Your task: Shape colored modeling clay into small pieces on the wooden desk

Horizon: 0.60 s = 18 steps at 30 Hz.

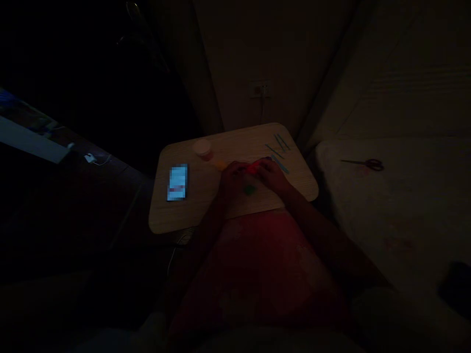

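The room is very dark. My left hand (231,177) and my right hand (273,175) meet over the middle of a small wooden table (191,211). Between them sits a small red object (254,168), and both hands seem to touch it; the fingers are too dark to read. A small green piece (250,189) lies on the table just below the hands. An orange piece (220,165) lies left of the red object.
A lit phone (178,182) lies on the table's left side. A small pale jar (202,148) stands behind it. Several thin blue sticks (278,146) lie at the far right corner. Scissors (368,163) rest on the bed to the right. A wall socket (260,89) is behind the table.
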Each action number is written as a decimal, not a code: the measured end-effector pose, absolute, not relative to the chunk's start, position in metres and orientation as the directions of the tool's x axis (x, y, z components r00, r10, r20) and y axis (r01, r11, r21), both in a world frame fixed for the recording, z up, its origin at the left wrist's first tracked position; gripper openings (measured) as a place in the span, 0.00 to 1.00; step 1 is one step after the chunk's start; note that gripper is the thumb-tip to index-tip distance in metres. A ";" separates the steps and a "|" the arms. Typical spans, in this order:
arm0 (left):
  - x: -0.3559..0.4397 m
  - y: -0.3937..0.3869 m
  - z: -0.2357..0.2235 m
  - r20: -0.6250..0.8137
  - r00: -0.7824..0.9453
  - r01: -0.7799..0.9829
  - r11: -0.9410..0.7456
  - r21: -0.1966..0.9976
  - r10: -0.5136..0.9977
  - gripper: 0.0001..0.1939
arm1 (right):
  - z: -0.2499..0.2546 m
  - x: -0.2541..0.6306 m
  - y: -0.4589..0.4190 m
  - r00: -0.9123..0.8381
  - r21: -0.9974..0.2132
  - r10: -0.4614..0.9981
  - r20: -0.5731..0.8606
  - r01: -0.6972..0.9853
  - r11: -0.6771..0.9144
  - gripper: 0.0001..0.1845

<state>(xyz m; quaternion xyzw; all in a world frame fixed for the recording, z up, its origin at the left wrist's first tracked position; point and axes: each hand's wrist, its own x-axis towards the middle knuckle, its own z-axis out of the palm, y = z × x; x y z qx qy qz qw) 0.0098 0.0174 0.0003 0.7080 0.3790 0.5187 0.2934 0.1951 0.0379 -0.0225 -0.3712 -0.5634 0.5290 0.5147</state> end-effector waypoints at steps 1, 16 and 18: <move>0.010 0.017 0.000 0.498 0.172 0.226 -0.526 0.820 0.850 0.10 | -0.024 0.195 0.038 -0.192 -0.979 0.964 0.185 -0.124 0.163 0.20; 0.013 0.018 -0.004 0.429 0.194 0.243 -0.466 0.850 0.882 0.22 | -0.013 0.199 0.033 -0.300 -0.983 0.937 0.179 -0.004 0.186 0.27; 0.012 0.019 -0.004 0.466 0.219 0.289 -0.513 0.809 0.857 0.19 | -0.015 0.198 0.033 -0.314 -0.988 0.937 0.157 -0.037 0.153 0.30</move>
